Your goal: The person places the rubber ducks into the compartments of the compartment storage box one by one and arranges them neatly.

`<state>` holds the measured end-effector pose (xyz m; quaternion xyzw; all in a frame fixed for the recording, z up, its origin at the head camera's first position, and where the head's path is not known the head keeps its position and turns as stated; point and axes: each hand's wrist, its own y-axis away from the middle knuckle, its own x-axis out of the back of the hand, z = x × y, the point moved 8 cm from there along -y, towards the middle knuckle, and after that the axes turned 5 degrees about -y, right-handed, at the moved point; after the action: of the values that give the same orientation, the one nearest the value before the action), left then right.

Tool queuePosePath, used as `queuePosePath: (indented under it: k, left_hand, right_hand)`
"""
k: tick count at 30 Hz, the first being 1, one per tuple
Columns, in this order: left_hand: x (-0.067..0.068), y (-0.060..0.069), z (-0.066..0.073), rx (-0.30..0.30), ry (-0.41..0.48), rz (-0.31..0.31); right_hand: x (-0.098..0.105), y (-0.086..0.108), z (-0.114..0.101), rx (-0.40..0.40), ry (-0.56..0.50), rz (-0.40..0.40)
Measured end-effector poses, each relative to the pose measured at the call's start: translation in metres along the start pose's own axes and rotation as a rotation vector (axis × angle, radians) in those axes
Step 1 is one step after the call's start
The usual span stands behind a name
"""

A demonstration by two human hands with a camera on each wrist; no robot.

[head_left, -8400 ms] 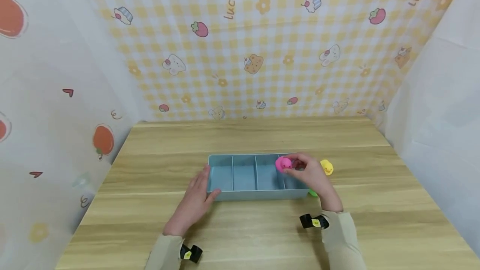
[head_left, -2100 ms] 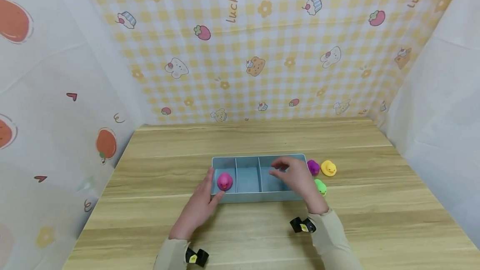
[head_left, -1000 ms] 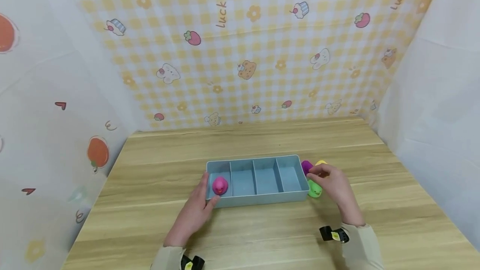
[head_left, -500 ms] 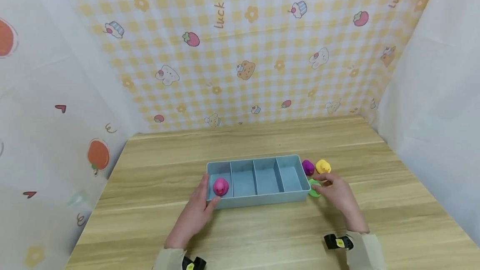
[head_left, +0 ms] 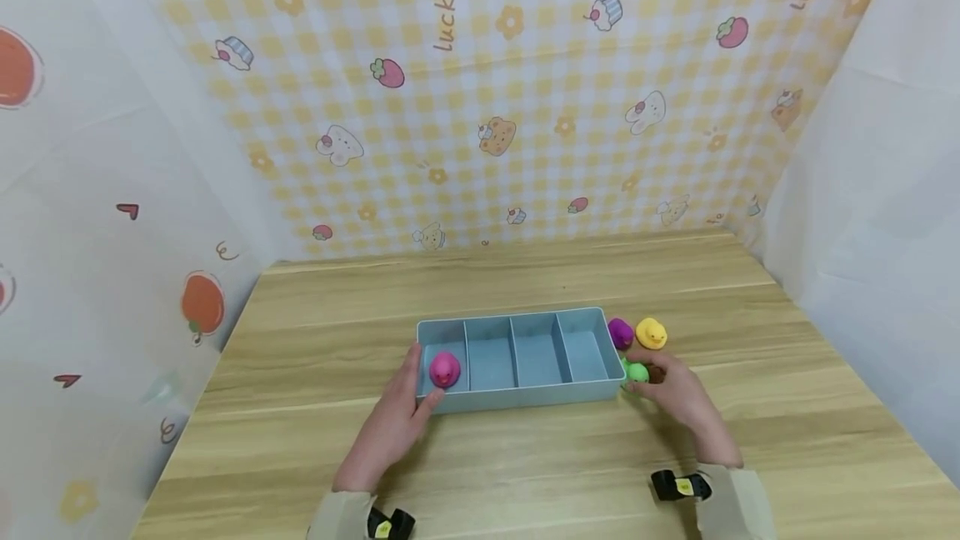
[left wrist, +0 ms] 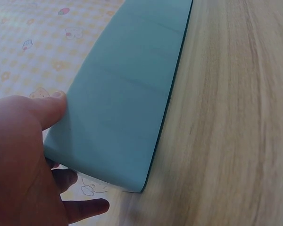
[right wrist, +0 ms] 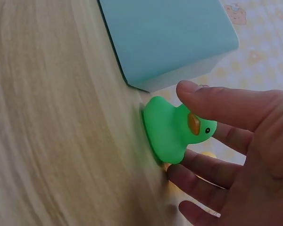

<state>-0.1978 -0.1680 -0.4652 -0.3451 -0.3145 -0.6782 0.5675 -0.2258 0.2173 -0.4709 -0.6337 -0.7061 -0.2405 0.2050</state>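
My left hand (head_left: 390,423) grips the left end of a blue-grey four-compartment box (head_left: 525,396); in the left wrist view the thumb of that hand (left wrist: 28,155) lies at the rim of the box (left wrist: 118,103). A pink duck (head_left: 445,369) sits in the leftmost compartment. Just off the box's right end, my right hand (head_left: 686,398) has thumb and fingers around a green duck (head_left: 636,373). The right wrist view shows this hand (right wrist: 254,155) at the head and side of the green duck (right wrist: 165,132), which is on or very near the table.
Right of the box, a purple duck (head_left: 621,333) sits by its wall, with a yellow duck (head_left: 652,333) beside it, both behind my right hand. A patterned cloth (head_left: 465,107) hangs behind the wooden table (head_left: 510,457); white cloths stand at both sides.
The pink duck, held by my right hand in the oldest frame, now sits in the box. My right hand has moved from above the box to the green duck, which has turned slightly.
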Motion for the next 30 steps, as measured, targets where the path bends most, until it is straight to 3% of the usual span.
queuePosePath:
  k: [16, 23, 30]
  left_hand:
    - [0.001, -0.001, 0.000, 0.010, 0.007, 0.007]
    - [-0.002, -0.001, 0.000, 0.015, 0.010, 0.006]
    - [-0.002, 0.000, -0.002, 0.022, 0.011, 0.005]
  right_hand:
    - [0.003, 0.002, -0.002, 0.039, 0.010, -0.018]
    - [0.015, 0.005, -0.002, -0.013, 0.049, 0.052]
    - [0.022, 0.005, -0.010, 0.007, 0.037, 0.075]
